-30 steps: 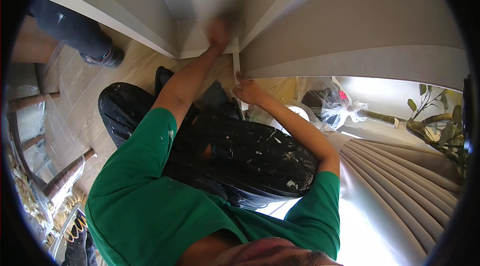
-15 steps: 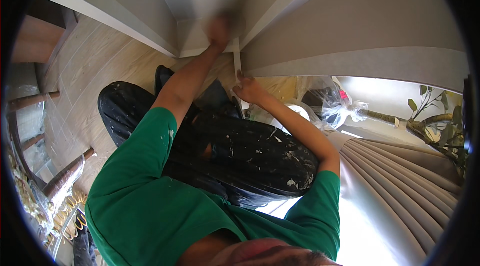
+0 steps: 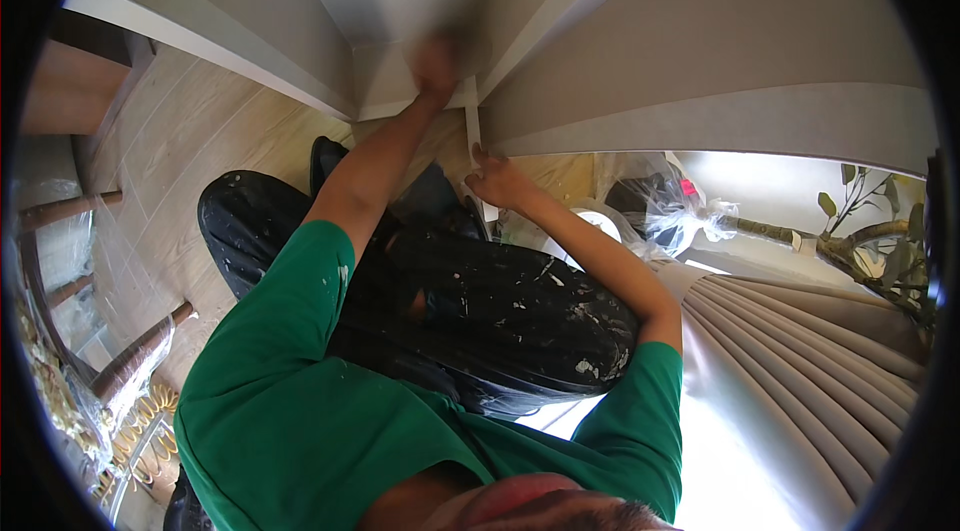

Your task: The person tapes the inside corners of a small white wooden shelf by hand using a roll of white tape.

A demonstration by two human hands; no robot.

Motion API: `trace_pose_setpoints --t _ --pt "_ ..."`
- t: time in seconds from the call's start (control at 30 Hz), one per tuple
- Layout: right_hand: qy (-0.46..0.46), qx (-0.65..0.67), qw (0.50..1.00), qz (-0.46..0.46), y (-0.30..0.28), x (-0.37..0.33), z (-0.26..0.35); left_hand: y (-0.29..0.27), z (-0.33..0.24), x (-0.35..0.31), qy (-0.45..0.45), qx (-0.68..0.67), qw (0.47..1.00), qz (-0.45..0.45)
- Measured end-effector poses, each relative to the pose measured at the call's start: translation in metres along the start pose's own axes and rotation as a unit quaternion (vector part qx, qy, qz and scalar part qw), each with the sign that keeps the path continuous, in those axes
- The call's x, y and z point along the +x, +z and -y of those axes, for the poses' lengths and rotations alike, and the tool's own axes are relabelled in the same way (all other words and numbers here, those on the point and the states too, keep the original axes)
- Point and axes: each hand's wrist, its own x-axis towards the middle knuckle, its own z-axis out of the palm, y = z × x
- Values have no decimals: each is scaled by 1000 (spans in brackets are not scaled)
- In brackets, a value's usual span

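My left hand reaches into a grey recess, close to its low back panel. Motion smears its fingers and a dark patch beside them, so I cannot make out what it holds, if anything. Lower and to the right, my right hand has its fingers closed on a narrow white strip, which runs down from the recess corner and shows again below the hand. On both sides of the recess stand grey panels, the left panel with a pale front edge and the right panel wide and curved by the lens.
My paint-spotted black trousers fold beneath my arms on the wood-patterned floor. Plastic-wrapped wooden furniture and a coiled yellow hose lie left. To the right are clear plastic wrap, a leafy branch and a beige curtain.
My left hand is blurred in both frames, at nearly the same spot. The view has shifted slightly; my right hand keeps its place on the white strip.
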Motion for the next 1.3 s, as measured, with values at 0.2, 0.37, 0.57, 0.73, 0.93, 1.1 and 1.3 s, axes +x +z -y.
trace_pose_setpoints --t 0.2,0.37,0.57,0.73,0.93,1.1,1.3 --pt "4 -2 1000 2 4 1 -5 -1 -4 -2 11 -10 1000 -6" --pt "-10 -5 1000 -3 6 3 -8 2 1 0 15 -10 1000 -5" --pt "-11 -7 1000 -9 7 3 -8 3 2 0 22 6 1000 -1" --pt "-9 -6 1000 4 2 2 -3 4 4 -1 20 17 1000 -4" --pt "-31 -23 999 -28 7 3 -11 -8 -16 -3 -9 -1 999 32" --pt "-56 -52 997 17 -4 -2 -1 -1 16 -8 95 1 995 35" --pt "15 -28 998 58 -14 -4 10 -21 23 -16 278 77 951 109"
